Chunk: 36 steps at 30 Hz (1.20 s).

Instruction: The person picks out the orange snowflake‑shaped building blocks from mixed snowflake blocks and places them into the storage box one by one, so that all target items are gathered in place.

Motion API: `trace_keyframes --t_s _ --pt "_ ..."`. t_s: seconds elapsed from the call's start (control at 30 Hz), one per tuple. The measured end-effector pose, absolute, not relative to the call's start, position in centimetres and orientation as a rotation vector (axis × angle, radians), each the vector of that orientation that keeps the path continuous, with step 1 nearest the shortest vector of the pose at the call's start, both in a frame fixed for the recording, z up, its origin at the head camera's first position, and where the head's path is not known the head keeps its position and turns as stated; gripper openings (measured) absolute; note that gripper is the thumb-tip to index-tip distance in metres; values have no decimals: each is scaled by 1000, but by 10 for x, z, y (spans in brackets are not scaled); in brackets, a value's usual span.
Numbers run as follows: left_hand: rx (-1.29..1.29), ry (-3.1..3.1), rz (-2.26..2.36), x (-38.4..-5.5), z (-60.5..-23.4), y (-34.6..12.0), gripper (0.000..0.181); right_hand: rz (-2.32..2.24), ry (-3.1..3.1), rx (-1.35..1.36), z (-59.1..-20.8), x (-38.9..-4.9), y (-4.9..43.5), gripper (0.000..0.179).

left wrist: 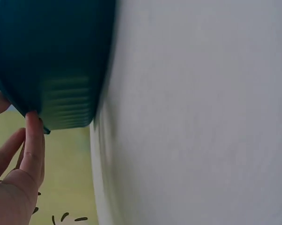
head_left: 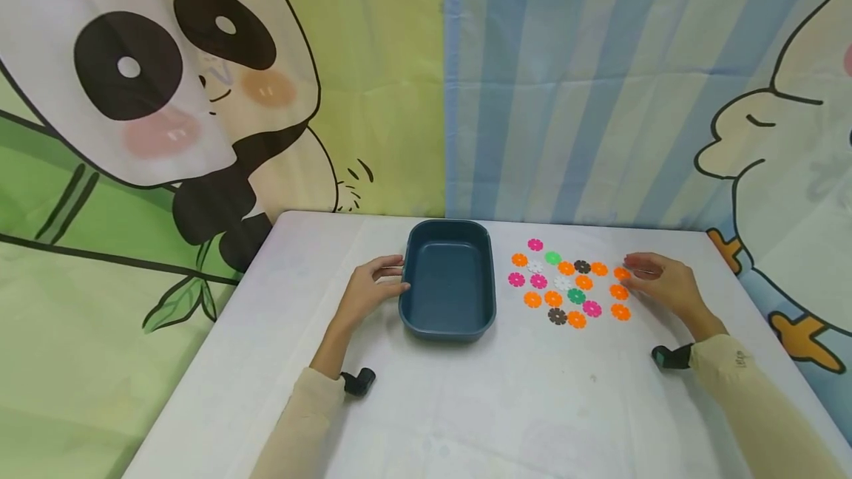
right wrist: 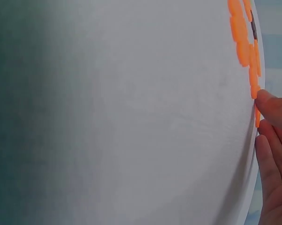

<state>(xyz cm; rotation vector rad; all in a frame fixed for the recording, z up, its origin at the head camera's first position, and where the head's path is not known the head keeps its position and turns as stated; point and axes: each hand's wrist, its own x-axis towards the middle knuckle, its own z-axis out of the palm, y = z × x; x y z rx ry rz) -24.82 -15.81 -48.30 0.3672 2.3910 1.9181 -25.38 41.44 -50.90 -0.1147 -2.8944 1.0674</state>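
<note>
A dark blue rectangular plastic bin (head_left: 447, 279) stands upright on the table. My left hand (head_left: 369, 287) is at its left side, fairly straight fingers touching the rim; the left wrist view shows the fingers (left wrist: 32, 145) against the bin's outer wall (left wrist: 52, 56). To the bin's right lie several flat, flower-shaped plastic discs in orange, pink, green, white and dark brown. My right hand (head_left: 665, 287) is at the right edge of this group, relaxed fingertips beside an orange disc (head_left: 622, 273). In the right wrist view, thumb and fingers stand apart around that disc's edge (right wrist: 257, 117).
The white-covered table (head_left: 506, 405) has its far edge against a printed cloth with a panda (head_left: 220, 80) and stripes. Each wrist wears a small black camera, one at the left sleeve (head_left: 359, 382) and one at the right (head_left: 671, 357).
</note>
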Motion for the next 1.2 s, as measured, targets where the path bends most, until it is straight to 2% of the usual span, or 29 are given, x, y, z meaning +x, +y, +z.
trace_keyframes --t_s 0.4,1.2 --pt "372 2257 2103 -239 -485 -154 60 1032 -2864 -106 -510 -255 413 53" --pt "372 2289 2082 -238 -487 -153 58 1069 -3054 -123 -500 -271 407 58"
